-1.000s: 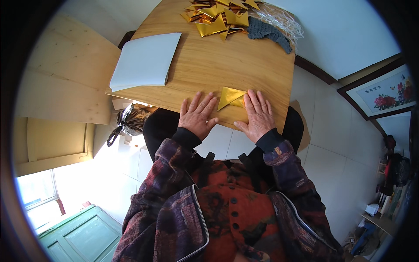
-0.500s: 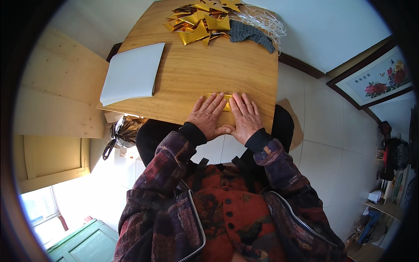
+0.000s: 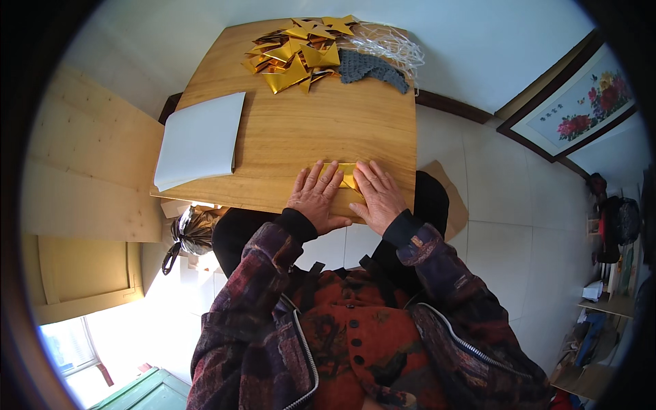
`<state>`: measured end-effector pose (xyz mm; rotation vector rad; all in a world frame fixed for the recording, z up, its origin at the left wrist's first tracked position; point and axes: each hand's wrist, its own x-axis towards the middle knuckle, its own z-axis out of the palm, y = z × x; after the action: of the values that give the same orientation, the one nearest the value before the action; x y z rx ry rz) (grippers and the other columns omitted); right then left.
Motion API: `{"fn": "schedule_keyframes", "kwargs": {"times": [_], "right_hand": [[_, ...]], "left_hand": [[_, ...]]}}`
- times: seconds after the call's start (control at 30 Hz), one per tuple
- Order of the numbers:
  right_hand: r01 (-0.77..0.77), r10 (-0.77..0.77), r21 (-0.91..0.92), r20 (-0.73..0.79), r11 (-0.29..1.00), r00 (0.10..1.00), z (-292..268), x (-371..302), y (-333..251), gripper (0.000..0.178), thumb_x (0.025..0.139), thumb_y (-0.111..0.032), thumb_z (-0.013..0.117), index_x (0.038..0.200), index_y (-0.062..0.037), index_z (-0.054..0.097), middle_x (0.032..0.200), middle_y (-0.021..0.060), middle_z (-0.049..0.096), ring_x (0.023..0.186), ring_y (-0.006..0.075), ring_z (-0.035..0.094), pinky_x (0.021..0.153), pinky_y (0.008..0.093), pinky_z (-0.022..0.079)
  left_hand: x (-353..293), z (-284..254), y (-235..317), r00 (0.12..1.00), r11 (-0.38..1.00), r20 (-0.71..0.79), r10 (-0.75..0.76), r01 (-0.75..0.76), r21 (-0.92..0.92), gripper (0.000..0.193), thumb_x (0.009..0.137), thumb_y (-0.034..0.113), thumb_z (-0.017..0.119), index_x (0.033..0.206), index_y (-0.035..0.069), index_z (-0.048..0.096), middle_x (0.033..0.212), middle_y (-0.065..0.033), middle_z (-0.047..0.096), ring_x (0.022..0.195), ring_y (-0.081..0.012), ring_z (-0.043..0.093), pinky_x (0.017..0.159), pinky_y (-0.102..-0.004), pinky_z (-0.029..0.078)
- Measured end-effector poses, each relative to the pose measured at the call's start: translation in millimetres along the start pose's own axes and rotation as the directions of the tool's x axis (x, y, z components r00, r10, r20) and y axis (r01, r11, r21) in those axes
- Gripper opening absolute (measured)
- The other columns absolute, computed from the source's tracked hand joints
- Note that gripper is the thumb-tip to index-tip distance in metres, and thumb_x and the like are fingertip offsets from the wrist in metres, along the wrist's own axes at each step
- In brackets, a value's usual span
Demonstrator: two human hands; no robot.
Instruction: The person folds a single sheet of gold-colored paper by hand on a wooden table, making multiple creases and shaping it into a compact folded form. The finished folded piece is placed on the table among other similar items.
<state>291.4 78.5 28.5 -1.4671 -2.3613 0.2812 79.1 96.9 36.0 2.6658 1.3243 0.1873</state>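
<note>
A piece of gold foil paper [image 3: 349, 176] lies flat on the wooden table [image 3: 301, 130] near its front edge. My left hand [image 3: 318, 195] rests over its left part, palm down with fingers stretched out. On its right part lies my right hand [image 3: 378, 196], also flat, fingers extended. The gold paper shows between the two hands; the rest of it is covered by my fingers. Neither hand grips it. At the far side of the table is a heap of folded gold paper pieces [image 3: 290, 58], several with pointed corners.
A stack of white sheets [image 3: 199, 143] lies at the table's left. Beside the gold heap are a dark grey knitted cloth [image 3: 369, 68] and a tangle of white strings [image 3: 389, 46]. A dark plastic bag [image 3: 193, 231] sits below the table's left front edge.
My hands have spread apart a little, with the thumbs no longer touching and more gold paper showing between them. The whole view has shifted slightly, so the table appears lower and further left.
</note>
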Motion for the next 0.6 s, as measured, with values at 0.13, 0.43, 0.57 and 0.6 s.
{"fn": "schedule_keyframes", "kwargs": {"times": [0.13,0.43,0.57,0.6], "right_hand": [[0.003,0.0,-0.089,0.025,0.996,1.0,3.2,4.2,-2.9,0.077,0.083,-0.046,0.066,0.143,-0.0067,0.039,0.154,0.008,0.029,0.144,0.0309,0.022,0.114,0.0494,0.022],[-0.017,0.027,-0.12,0.082,0.993,0.996,1.9,3.1,-3.5,0.084,0.083,-0.053,0.064,0.148,-0.0105,0.033,0.158,0.008,0.022,0.146,0.0306,0.017,0.116,0.0498,0.018],[-0.016,0.029,-0.121,0.102,0.992,0.994,-2.4,3.1,-3.7,0.081,0.084,-0.05,0.063,0.147,-0.0083,0.035,0.156,0.0118,0.025,0.145,0.0321,0.019,0.116,0.0497,0.018],[0.022,-0.017,-0.094,0.059,0.995,0.998,-2.8,2.7,-2.4,0.079,0.085,-0.049,0.063,0.146,-0.0073,0.035,0.154,0.0128,0.027,0.144,0.0327,0.02,0.116,0.0494,0.018]], "left_hand": [[-1.0,2.5,-2.6,1.0,1.0,-0.006,0.001,-0.001,-0.008,0.107,0.071,0.072,0.063,0.149,0.007,0.03,0.158,-0.0138,0.022,0.146,-0.0344,0.017,0.116,-0.0522,0.014],[1.7,3.0,-1.8,0.998,0.999,0.043,-0.04,0.04,0.008,0.109,0.068,0.075,0.064,0.149,0.008,0.031,0.158,-0.0136,0.021,0.147,-0.0321,0.014,0.117,-0.0527,0.012],[3.4,1.3,0.1,0.997,0.999,0.052,-0.051,0.051,0.001,0.108,0.069,0.073,0.065,0.149,0.008,0.031,0.158,-0.0128,0.021,0.148,-0.0323,0.014,0.117,-0.0548,0.011],[3.1,0.9,0.0,0.997,0.999,0.056,-0.049,0.049,-0.001,0.108,0.069,0.072,0.066,0.149,0.009,0.031,0.159,-0.0126,0.02,0.148,-0.0324,0.014,0.116,-0.0554,0.011]]}}
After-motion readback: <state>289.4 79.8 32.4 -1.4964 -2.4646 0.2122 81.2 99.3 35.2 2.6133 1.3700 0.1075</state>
